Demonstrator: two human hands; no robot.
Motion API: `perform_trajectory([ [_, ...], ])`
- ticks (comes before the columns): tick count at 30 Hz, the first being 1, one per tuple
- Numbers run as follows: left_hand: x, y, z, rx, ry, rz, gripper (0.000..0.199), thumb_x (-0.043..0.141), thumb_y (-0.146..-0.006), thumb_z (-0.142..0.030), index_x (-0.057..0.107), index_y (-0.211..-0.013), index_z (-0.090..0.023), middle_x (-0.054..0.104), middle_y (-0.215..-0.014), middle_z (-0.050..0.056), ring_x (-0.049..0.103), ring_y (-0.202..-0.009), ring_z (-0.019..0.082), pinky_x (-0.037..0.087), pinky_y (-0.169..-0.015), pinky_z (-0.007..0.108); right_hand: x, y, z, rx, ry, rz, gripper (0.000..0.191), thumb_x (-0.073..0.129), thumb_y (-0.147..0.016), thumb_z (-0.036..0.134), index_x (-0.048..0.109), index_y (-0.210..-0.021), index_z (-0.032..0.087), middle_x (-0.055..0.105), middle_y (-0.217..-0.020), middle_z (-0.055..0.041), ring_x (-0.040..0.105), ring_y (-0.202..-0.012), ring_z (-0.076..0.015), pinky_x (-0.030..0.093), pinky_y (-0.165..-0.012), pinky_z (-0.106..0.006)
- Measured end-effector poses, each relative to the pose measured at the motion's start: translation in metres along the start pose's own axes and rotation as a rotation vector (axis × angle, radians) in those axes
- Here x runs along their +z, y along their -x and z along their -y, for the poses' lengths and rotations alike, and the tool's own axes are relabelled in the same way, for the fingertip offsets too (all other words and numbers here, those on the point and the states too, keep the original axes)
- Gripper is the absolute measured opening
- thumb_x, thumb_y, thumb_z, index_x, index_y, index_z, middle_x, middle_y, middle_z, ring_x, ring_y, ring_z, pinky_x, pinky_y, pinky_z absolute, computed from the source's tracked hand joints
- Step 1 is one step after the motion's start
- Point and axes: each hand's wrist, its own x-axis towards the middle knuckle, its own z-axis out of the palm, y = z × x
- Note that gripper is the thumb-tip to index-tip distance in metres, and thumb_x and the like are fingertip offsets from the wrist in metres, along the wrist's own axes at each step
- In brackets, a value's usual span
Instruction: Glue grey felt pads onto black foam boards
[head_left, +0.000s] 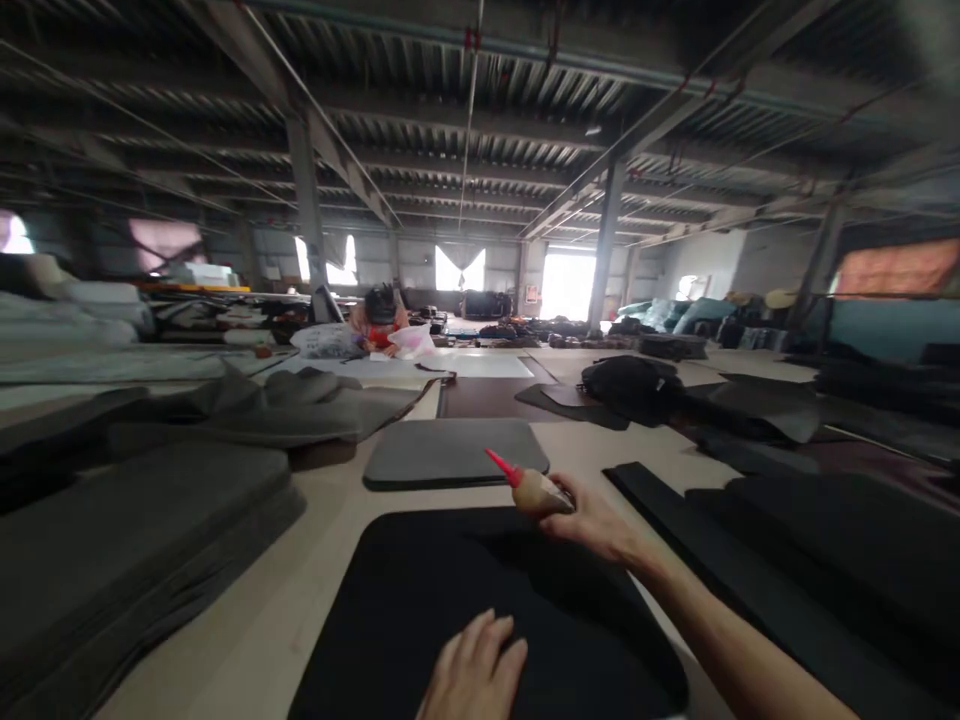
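Pale tabletop (337, 515); R fingers (559, 525) grip red-tipped btl (532, 494), contents unclear; L fingers (472, 642) spread on blk panel (420, 570).

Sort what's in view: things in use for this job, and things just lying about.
In use:
red-tipped bottle, in the right hand
black panel, under the left hand

Apparently just lying about:
grey panel, beyond the black panel
grey stack, at left
black bundle, farther off, right

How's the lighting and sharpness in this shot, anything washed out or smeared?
In the head view, the room is dim while the doorway glares white; the black sheet loses most surface detail; a darker patch, probably shadow, lies near the bottle; the left pile looks soft and stretched.
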Motion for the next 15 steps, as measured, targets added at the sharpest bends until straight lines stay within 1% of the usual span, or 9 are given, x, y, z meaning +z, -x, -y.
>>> perform_trajectory([
  [1, -0.010, 0.002, -0.005, -0.041, 0.065, 0.064, 0.055, 0.066, -0.088, -0.051, 0.058, -0.137, -0.028, 0.056, -0.146, 0.008, 0.051, -0.136, 0.033, 0.050, -0.110, 0.046, 0.008, 0.008, 0.008, -0.001, 0.006, 0.035, 0.053, 0.073, -0.070, 0.032, 0.059, -0.119, 0.019, 0.069, -0.101, -0.0024, 0.064, -0.091, -0.0243, 0.049, -0.078, -0.032],
  [2, -0.019, 0.003, -0.010, -0.098, 0.121, 0.101, 0.062, 0.065, -0.087, -0.059, 0.057, -0.138, -0.024, 0.054, -0.148, 0.011, 0.047, -0.139, 0.036, 0.046, -0.113, 0.053, 0.015, 0.015, 0.014, 0.002, 0.020, 0.059, 0.053, 0.073, -0.071, 0.033, 0.059, -0.120, 0.019, 0.069, -0.104, -0.0027, 0.064, -0.094, -0.0248, 0.049, -0.080, -0.033],
  [3, -0.027, 0.004, -0.016, -0.150, 0.173, 0.113, 0.064, 0.060, -0.089, -0.061, 0.056, -0.139, -0.023, 0.049, -0.152, 0.012, 0.041, -0.143, 0.037, 0.040, -0.117, 0.055, 0.021, 0.020, 0.020, 0.004, 0.031, 0.076, 0.054, 0.074, -0.073, 0.036, 0.058, -0.121, 0.019, 0.068, -0.105, -0.0030, 0.064, -0.094, -0.0250, 0.049, -0.081, -0.034],
  [4, -0.034, 0.005, -0.022, -0.170, 0.226, 0.116, 0.063, 0.056, -0.092, -0.061, 0.053, -0.141, -0.023, 0.046, -0.154, 0.011, 0.036, -0.146, 0.035, 0.035, -0.120, 0.056, 0.026, 0.024, 0.024, -0.004, 0.034, 0.087, 0.055, 0.075, -0.073, 0.038, 0.057, -0.121, 0.020, 0.068, -0.106, -0.0033, 0.063, -0.095, -0.0253, 0.049, -0.082, -0.034],
  [6, -0.044, 0.005, -0.030, -0.183, 0.286, 0.100, 0.062, 0.051, -0.095, -0.060, 0.050, -0.143, -0.022, 0.044, -0.155, 0.012, 0.033, -0.148, 0.034, 0.030, -0.123, 0.056, 0.036, 0.028, 0.033, -0.035, 0.013, 0.107, 0.057, 0.078, -0.072, 0.042, 0.056, -0.121, 0.021, 0.066, -0.110, -0.0046, 0.063, -0.098, -0.0263, 0.051, -0.081, -0.034],
  [8, -0.047, 0.004, -0.034, -0.175, 0.296, 0.105, 0.063, 0.052, -0.094, -0.060, 0.051, -0.142, -0.019, 0.046, -0.153, 0.015, 0.035, -0.146, 0.035, 0.031, -0.121, 0.056, 0.045, 0.030, 0.041, -0.053, -0.019, 0.136, 0.058, 0.079, -0.073, 0.045, 0.056, -0.120, 0.021, 0.066, -0.111, -0.0054, 0.064, -0.098, -0.0271, 0.054, -0.079, -0.034],
  [10, -0.047, 0.003, -0.034, -0.165, 0.290, 0.114, 0.065, 0.054, -0.093, -0.060, 0.051, -0.140, -0.017, 0.048, -0.151, 0.017, 0.037, -0.145, 0.036, 0.034, -0.119, 0.056, 0.054, 0.031, 0.049, -0.053, -0.047, 0.151, 0.057, 0.078, -0.074, 0.048, 0.057, -0.119, 0.022, 0.068, -0.104, -0.0054, 0.065, -0.093, -0.0274, 0.056, -0.075, -0.033],
  [12, -0.047, 0.002, -0.033, -0.154, 0.287, 0.112, 0.064, 0.056, -0.092, -0.060, 0.052, -0.139, -0.016, 0.048, -0.150, 0.016, 0.038, -0.144, 0.035, 0.035, -0.118, 0.055, 0.064, 0.031, 0.055, -0.062, -0.059, 0.128, 0.057, 0.076, -0.076, 0.052, 0.057, -0.121, 0.022, 0.069, -0.101, -0.0053, 0.067, -0.091, -0.0275, 0.057, -0.074, -0.034],
  [15, -0.048, 0.001, -0.032, -0.136, 0.273, 0.110, 0.062, 0.055, -0.093, -0.060, 0.053, -0.137, -0.016, 0.050, -0.148, 0.015, 0.038, -0.144, 0.034, 0.034, -0.119, 0.054, 0.080, 0.032, 0.059, -0.118, -0.015, 0.084, 0.057, 0.070, -0.080, 0.056, 0.058, -0.125, 0.023, 0.068, -0.102, -0.0054, 0.067, -0.088, -0.0270, 0.057, -0.074, -0.035],
])
